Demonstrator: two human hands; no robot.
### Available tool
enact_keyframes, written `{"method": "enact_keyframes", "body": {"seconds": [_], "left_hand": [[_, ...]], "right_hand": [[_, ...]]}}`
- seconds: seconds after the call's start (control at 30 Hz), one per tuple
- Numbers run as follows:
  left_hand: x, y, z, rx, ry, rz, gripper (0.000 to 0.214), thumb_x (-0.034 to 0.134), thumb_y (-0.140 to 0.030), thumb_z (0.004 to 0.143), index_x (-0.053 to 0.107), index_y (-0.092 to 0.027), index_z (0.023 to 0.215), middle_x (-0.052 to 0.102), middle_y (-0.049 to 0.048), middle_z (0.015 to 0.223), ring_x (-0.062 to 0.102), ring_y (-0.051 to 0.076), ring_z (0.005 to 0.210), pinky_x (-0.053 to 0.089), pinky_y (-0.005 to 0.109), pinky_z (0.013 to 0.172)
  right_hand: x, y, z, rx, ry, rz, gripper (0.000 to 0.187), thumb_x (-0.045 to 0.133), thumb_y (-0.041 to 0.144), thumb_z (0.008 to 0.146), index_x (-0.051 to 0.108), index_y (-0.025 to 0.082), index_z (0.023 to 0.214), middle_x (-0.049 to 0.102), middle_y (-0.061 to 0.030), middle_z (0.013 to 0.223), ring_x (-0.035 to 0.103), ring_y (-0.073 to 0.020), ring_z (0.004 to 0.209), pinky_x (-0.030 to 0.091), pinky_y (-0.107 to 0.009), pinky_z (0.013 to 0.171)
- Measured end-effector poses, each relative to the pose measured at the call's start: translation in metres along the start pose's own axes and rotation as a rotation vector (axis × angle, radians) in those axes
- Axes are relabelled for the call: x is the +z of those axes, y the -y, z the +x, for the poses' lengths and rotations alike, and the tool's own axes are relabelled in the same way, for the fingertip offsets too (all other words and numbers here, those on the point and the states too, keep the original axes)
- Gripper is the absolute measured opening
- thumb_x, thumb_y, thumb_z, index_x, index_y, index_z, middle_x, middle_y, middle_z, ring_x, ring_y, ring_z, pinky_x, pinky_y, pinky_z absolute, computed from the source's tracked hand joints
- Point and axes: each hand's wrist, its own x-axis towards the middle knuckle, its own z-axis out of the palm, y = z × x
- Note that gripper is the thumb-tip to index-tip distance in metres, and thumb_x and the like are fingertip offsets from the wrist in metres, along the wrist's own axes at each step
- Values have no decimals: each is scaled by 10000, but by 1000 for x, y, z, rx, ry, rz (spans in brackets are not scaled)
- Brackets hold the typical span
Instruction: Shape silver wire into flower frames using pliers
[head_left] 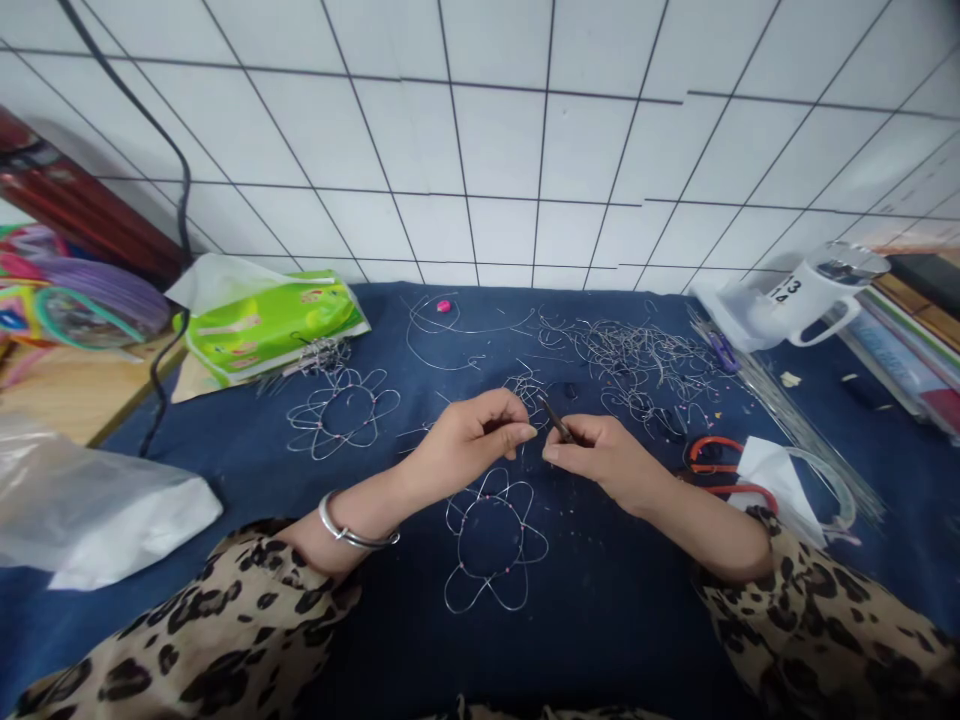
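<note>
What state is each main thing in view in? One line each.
left hand, pinched closed; anything held is too small to tell
right hand, closed around dark tool
dark tool, held, tip towards left hand
near wire flower, lying on cloth
far wire flower, lying on cloth
wire pile, loose, tangled
tissue pack, open, sheet sticking out
mug, upright
red-handled tool, lying partly under paper
bangle, worn

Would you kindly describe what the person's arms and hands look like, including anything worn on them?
The loose left sleeve and right sleeve are beige fabric printed with dark leopard spots, stopping short of the wrists. A slim, silver-coloured metal bangle sits above the bare left hand; the right hand is ungloved too.
</note>
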Motion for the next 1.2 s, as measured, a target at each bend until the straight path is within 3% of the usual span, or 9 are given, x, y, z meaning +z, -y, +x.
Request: {"method": "enact_keyframes", "body": {"seconds": [0.13,0.37,0.63,1.2], "left_hand": [[3,2,0,-23,-49,-95,125,552,-282,837,527,-162,865,558,-19,702,540,72,560,444,209,551],[8,0,-3,-21,-42,-53,158,541,-293,848,576,-150,790,538,-26,616,496,60,511,407,195,514],[16,4,-1,-168,5,-326,159,512,-302,860,552,-149,844,542,-15,676,472,49,492,395,189,487],[22,4,-1,-153,18,-513,108,518,-237,854,549,-142,812,553,-4,713,466,53,546,412,181,512]], "right_hand": [[1,0,-1,8,28,-17,128,585,294,771,558,175,734,375,64,597,323,-63,545,255,-223,527],[5,-2,-3,-4,39,-7,142,578,302,775,534,175,729,362,67,588,321,-63,529,251,-224,512],[7,-7,-1,-47,19,-25,153,564,313,780,521,179,721,355,61,607,315,-72,554,258,-231,530],[7,-3,0,-47,40,-2,184,580,341,772,542,172,710,380,52,619,314,-77,573,268,-236,558]]}}
